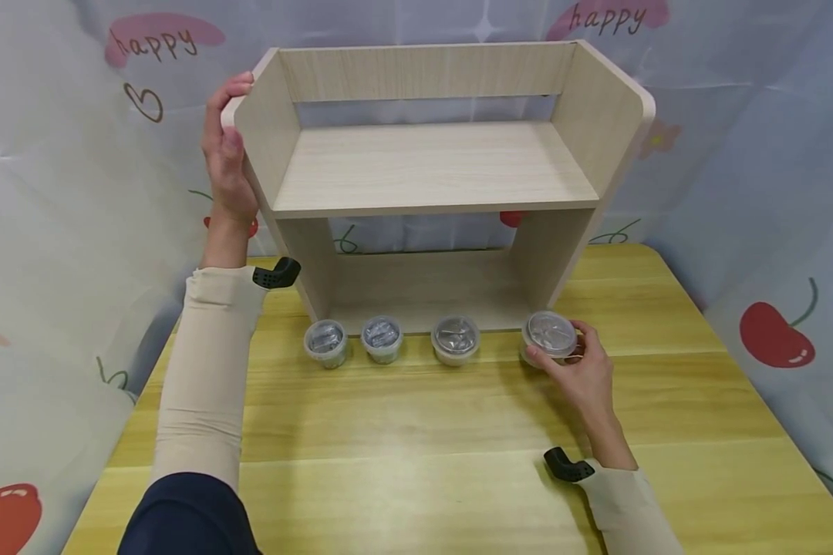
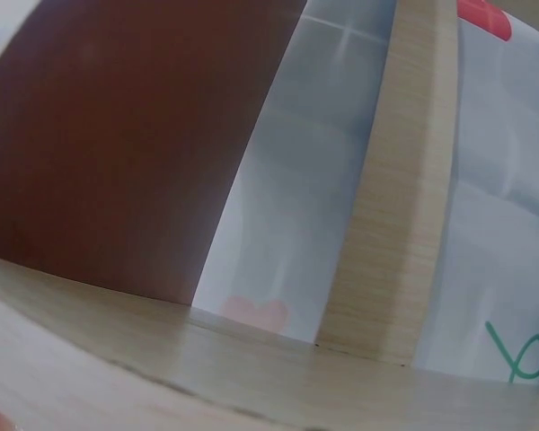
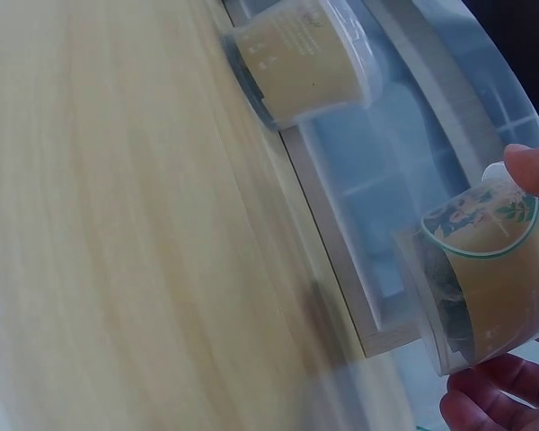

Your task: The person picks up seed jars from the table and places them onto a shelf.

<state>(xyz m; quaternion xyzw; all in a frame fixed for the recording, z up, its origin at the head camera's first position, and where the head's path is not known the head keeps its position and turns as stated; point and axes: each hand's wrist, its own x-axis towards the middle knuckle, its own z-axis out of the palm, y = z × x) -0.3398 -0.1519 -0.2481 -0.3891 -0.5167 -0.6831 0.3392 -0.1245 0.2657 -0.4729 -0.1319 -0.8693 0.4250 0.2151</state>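
Observation:
My left hand [image 1: 231, 166] holds the left side panel of a pale wooden two-tier shelf [image 1: 437, 166] near its upper front edge. At the shelf's lower right front, my right hand [image 1: 586, 376] grips a small round plastic tub [image 1: 551, 333] with a clear lid. In the right wrist view this tub [image 3: 499, 296] shows a tan label with a floral band, thumb on one side and fingers on the other. Three similar lidded tubs stand in a row to its left: one tub [image 1: 456, 339], a second tub [image 1: 382, 338] and a third tub [image 1: 326, 341].
The shelf stands toward the back of a yellow wood-grain table [image 1: 403, 447]. A pale printed cloth [image 1: 736, 154] with cherries and lettering hangs behind and at both sides. In the left wrist view, a dark brown area [image 2: 135, 144] lies beyond the shelf's panel.

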